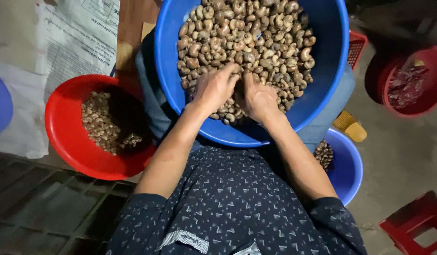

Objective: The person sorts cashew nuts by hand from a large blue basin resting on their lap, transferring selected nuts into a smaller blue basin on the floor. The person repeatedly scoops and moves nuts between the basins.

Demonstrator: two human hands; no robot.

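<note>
Both hands, left hand (217, 87) and right hand (257, 97), dig side by side into brown, curved cashew nuts (247, 42) heaped in a blue basin (173, 85) on the lap; whether fingers grip any cannot be told. A red bowl (63, 137) of nuts sits left.

Both hands' fingers (235, 71) sink, seemingly, out of sight among cashews (256, 33).

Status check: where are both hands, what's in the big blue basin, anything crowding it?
Left hand and right hand side by side, dug into cashew nuts. Blue basin on lap, heaped. Red bowl of nuts alongside, apart.
</note>
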